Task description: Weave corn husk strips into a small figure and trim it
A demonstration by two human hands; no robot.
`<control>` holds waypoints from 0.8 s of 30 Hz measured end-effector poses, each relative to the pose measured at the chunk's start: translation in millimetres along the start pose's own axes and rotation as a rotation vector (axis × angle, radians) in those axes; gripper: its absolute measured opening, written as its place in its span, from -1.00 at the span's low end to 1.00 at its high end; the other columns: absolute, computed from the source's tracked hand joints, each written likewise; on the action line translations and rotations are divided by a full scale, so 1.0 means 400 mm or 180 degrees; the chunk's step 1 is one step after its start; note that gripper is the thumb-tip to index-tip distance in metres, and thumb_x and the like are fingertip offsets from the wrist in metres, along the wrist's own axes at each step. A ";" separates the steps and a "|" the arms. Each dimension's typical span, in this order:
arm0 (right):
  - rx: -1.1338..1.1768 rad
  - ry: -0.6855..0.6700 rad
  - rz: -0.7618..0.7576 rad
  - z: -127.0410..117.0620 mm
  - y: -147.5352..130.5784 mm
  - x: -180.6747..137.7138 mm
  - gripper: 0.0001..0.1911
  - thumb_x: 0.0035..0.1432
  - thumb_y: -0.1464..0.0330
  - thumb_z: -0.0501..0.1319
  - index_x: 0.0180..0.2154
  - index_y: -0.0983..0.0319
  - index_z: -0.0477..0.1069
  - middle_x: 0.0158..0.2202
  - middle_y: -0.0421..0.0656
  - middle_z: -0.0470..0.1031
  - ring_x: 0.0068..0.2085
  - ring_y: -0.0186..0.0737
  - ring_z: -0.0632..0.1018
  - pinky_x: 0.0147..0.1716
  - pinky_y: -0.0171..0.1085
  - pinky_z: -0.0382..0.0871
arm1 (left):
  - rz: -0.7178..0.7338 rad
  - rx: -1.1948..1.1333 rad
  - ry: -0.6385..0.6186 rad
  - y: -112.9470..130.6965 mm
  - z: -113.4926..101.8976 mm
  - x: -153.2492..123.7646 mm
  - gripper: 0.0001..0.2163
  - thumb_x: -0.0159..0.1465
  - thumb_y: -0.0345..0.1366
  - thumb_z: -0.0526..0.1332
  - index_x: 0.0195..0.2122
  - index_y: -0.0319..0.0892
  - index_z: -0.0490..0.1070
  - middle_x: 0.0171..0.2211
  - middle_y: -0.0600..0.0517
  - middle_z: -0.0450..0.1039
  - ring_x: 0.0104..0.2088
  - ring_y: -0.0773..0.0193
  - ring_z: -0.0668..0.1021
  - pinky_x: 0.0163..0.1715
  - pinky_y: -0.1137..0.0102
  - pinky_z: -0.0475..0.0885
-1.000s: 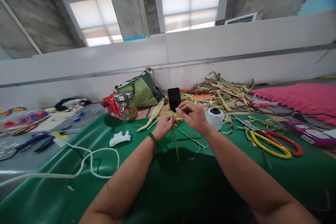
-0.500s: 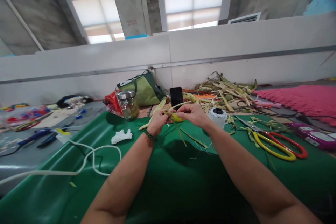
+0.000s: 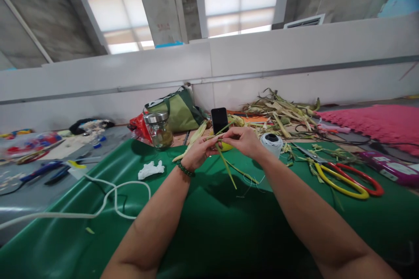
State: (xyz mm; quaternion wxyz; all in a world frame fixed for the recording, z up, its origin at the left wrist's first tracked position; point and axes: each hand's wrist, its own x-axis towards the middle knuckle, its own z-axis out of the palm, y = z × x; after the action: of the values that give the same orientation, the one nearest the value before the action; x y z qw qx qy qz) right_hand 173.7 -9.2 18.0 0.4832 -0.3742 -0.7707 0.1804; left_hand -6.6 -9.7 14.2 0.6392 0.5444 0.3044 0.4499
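Observation:
My left hand [image 3: 198, 153], a dark green bead bracelet at its wrist, pinches a narrow green corn-husk strip [image 3: 228, 171]. One end of the strip dangles down over the green mat [image 3: 196, 235]. From the right, my right hand [image 3: 243, 140] closes thumb and fingers on the same strip, close to the left fingertips. The fingers partly hide the strip where it is held. Behind the hands a black phone [image 3: 219, 117] stands upright. A yellow item [image 3: 226, 145] shows in part beneath the right fingers. Under the hands lie another green strip [image 3: 238, 170] and a thin loose thread [image 3: 251, 186].
Right of my hands are a white thread spool [image 3: 272, 143] and large scissors [image 3: 342, 181] with red and yellow handles. Behind lie a heap of dry husks [image 3: 281, 111], a glass jar [image 3: 159, 133] and a green bag [image 3: 181, 111]. At left are crumpled white tissue [image 3: 151, 170] and a white cable [image 3: 113, 192].
The strip has turned in my fingers: its hanging end reaches lower and further right, and its upper part no longer arches over my right hand. Both hands stay close together.

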 end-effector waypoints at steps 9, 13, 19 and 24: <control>-0.2086 -0.0074 -0.1574 -0.002 -0.051 -0.022 -0.69 0.08 0.48 0.24 -0.11 0.17 0.52 -0.21 -0.07 0.50 -0.14 -0.08 0.43 -0.11 -0.12 0.31 | 0.0005 -0.0537 0.0275 0.002 0.000 0.006 -0.90 0.13 -0.40 0.33 -0.33 -0.30 0.53 -0.51 0.03 0.50 -0.52 0.41 0.52 -0.45 0.53 0.49; -0.2526 -0.0146 -0.1914 0.020 -0.081 -0.035 -0.86 0.15 0.41 0.23 -0.25 0.15 0.55 -0.09 -0.06 0.48 -0.05 -0.06 0.37 0.09 0.03 0.14 | 0.0035 -0.0491 0.0225 -0.010 0.005 0.010 -0.92 0.10 -0.38 0.36 -0.38 -0.27 0.52 -0.51 0.06 0.47 -0.56 0.44 0.47 -0.50 0.53 0.41; -0.1463 -0.0067 -0.1314 0.029 -0.053 -0.025 -0.87 0.17 0.37 0.23 -0.38 0.19 0.56 -0.36 -0.15 0.59 -0.27 -0.19 0.47 -0.01 -0.08 0.28 | -0.0021 -0.0136 0.0037 -0.014 0.011 0.004 -0.82 0.01 -0.30 0.42 -0.39 -0.28 0.55 -0.45 0.01 0.50 -0.47 0.38 0.48 -0.40 0.48 0.39; 0.0126 0.0174 0.0135 0.009 -0.025 -0.008 -0.77 0.06 0.23 0.28 -0.43 0.29 0.55 -0.48 -0.14 0.56 -0.43 -0.24 0.52 -0.45 -0.30 0.35 | 0.0005 0.0213 -0.0201 -0.012 0.005 0.001 -0.71 -0.01 -0.17 0.44 -0.40 -0.29 0.54 -0.48 0.01 0.47 -0.49 0.36 0.47 -0.37 0.41 0.41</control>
State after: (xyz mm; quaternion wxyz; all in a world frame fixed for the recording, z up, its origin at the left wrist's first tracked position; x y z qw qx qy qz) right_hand 167.2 -17.7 20.8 0.5075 -0.3856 -0.7453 0.1956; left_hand -3.3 -10.3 9.9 0.6296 0.5796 0.2985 0.4226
